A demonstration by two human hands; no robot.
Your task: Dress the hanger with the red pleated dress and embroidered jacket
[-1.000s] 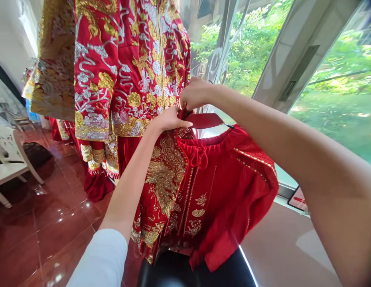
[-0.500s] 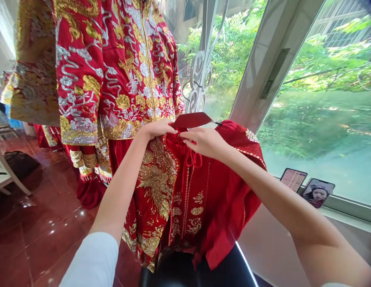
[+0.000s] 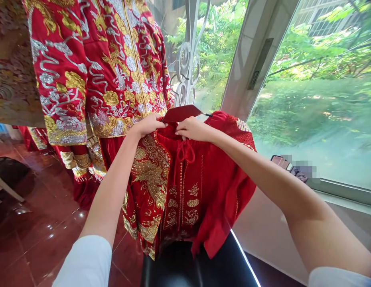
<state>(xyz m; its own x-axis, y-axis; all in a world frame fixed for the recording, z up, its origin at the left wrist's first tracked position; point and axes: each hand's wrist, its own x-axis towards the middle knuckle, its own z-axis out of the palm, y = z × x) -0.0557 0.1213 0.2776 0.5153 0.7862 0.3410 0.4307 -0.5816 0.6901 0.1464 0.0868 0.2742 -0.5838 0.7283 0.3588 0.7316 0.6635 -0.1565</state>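
A red skirt with gold embroidery hangs from a dark red hanger. My left hand grips the skirt's waistband at its left end, fingers closed over the cloth. My right hand pinches the gathered waistband just under the hanger, above a red drawstring bow. Close behind on the left hangs a red jacket thick with gold and silver embroidery.
A large window with a white frame runs along the right, with a sill holding phones. A white metal scroll grille stands behind the hanger. A black seat is below the skirt. Glossy red tiles cover the floor at left.
My right hand came down from above the hanger onto the skirt's waistband. The view has shifted to the right, so the garments sit further left.
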